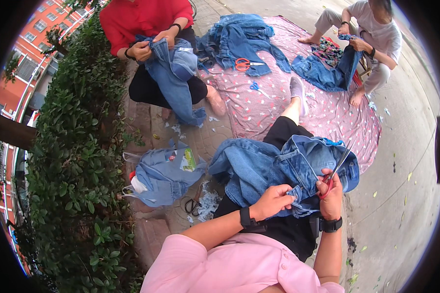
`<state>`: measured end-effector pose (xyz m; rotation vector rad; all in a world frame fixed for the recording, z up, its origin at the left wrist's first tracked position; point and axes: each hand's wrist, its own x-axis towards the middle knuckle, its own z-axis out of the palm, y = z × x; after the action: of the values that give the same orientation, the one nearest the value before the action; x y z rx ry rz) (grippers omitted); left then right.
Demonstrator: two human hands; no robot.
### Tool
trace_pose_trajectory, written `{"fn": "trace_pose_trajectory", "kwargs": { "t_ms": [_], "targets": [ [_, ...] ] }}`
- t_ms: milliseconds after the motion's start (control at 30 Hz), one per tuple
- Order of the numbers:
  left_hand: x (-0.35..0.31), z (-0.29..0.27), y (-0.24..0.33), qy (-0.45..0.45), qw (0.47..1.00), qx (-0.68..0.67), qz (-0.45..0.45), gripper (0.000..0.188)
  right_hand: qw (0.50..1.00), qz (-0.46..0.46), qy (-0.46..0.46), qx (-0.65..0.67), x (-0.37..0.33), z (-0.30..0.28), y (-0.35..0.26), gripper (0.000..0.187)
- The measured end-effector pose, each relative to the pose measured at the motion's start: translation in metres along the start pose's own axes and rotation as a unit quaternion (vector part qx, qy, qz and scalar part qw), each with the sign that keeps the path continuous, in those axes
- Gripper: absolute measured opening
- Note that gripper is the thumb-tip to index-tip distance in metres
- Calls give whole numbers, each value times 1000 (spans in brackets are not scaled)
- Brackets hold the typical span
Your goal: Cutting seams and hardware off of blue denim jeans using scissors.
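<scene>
A pair of blue jeans [252,163] lies across my lap, its waistband [303,156] spread toward the right. My left hand [274,201] pinches a piece of the denim near the waistband. In my right hand [331,198] is a pair of red-handled scissors [341,163], gripped by the handles with the blades pointing up and away, over the jeans. The fingertips of both hands are close together over the cloth. Whether the scissors' blades touch the denim I cannot tell.
A pink patterned cloth [259,110] covers the ground ahead, with piled jeans [234,41], orange-handled scissors [249,64] and blue scissors [259,89]. Two people sit there handling jeans. At left are a denim bundle [164,178], black scissors [192,207], blue scraps [209,201] and a hedge [78,171].
</scene>
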<state>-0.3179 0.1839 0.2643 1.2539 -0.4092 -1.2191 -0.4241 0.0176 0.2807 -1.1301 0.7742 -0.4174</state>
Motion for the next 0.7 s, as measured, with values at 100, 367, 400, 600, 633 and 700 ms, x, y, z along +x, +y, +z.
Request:
{"fn": "trace_pose_trajectory", "kwargs": {
  "t_ms": [100, 367, 400, 600, 633, 700],
  "targets": [
    [0, 0, -1, 0, 1000, 2, -1, 14, 1000, -2, 1, -9, 0, -2, 2, 38],
    [1, -3, 0, -4, 1000, 7, 1, 13, 1000, -10, -4, -13, 3, 0, 0, 38],
    [2, -4, 1, -10, 1000, 15, -6, 12, 1000, -12, -10, -11, 3, 1, 0, 38],
    [0, -4, -1, -16, 1000, 9, -10, 12, 1000, -20, -5, -14, 1, 0, 1, 32],
    [-1, -4, -2, -18, 1000, 17, -4, 12, 1000, -20, -6, -14, 0, 0, 1, 32],
    [-2, -3, -4, -16, 1000, 24, -4, 12, 1000, -23, -9, -6, -1, 0, 1, 32]
  ]
}}
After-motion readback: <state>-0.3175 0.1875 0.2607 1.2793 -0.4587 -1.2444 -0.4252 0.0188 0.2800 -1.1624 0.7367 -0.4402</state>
